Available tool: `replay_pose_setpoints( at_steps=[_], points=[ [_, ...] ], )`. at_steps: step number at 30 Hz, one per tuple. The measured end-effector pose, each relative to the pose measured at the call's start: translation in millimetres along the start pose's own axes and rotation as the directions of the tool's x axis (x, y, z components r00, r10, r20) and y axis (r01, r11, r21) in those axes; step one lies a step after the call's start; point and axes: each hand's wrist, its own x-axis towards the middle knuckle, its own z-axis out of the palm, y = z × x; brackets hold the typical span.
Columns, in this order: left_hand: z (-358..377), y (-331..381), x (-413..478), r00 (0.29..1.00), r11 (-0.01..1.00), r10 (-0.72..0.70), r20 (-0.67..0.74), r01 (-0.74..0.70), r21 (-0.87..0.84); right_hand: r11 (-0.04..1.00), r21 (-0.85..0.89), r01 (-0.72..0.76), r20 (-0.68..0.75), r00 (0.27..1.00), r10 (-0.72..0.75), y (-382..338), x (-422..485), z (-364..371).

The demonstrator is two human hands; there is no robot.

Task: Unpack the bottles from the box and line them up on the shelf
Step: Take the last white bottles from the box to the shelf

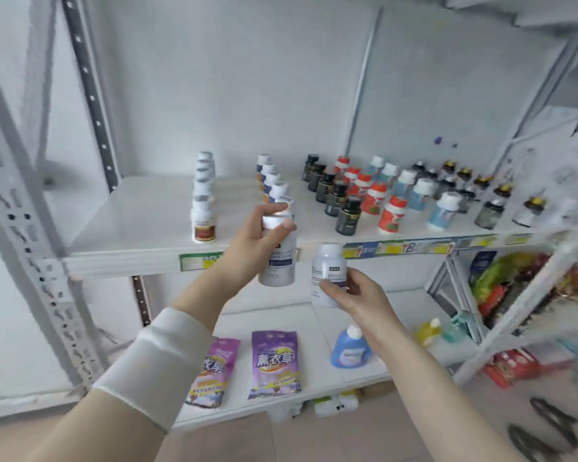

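the left arm, in a white sleeve (pixel 154 365), reaches up from the lower left. the left hand (pixel 247 241) curls round the top of a first white bottle (pixel 277 261), thumb and fingers closed about its cap, and holds it upright in front of the upper shelf's front edge. the bare right arm comes in from the lower right. the right hand (pixel 354 295) grips a second white bottle (pixel 326 271) by its lower half, fingers wrapped round the label. this bottle is lower than the first, just to its right and apart from it, in front of the gap between the shelves.

a white metal shelving unit stands against a pale wall (pixel 247 78). the upper shelf (pixel 141 215) carries rows of bottles running front to back: a brown-labelled row (pixel 203 208) at left, a white-and-blue row (pixel 274 181) behind the left hand, then black, red, light-blue and gold-capped rows to the right. on the lower shelf (pixel 281 325) lie two purple pouches (pixel 274 365) and a blue bottle (pixel 351 348). a second rack (pixel 514 311) at right is blurred.
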Motion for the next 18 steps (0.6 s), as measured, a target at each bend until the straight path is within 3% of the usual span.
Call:
replay_pose_setpoints(
  at_steps=[8,18],
  points=[
    [185.3,43.0,87.3,0.983,0.997,0.069,0.172,-0.075,0.027,0.999,0.020,0.043,-0.224,0.974,-0.037,-0.1,14.5,-195.3],
    [363.8,35.4,235.5,0.939,0.987,0.144,0.311,-0.161,0.029,0.998,-0.062,0.030,-0.352,0.935,-0.051,20.3,107.9,-377.8]
  ],
)
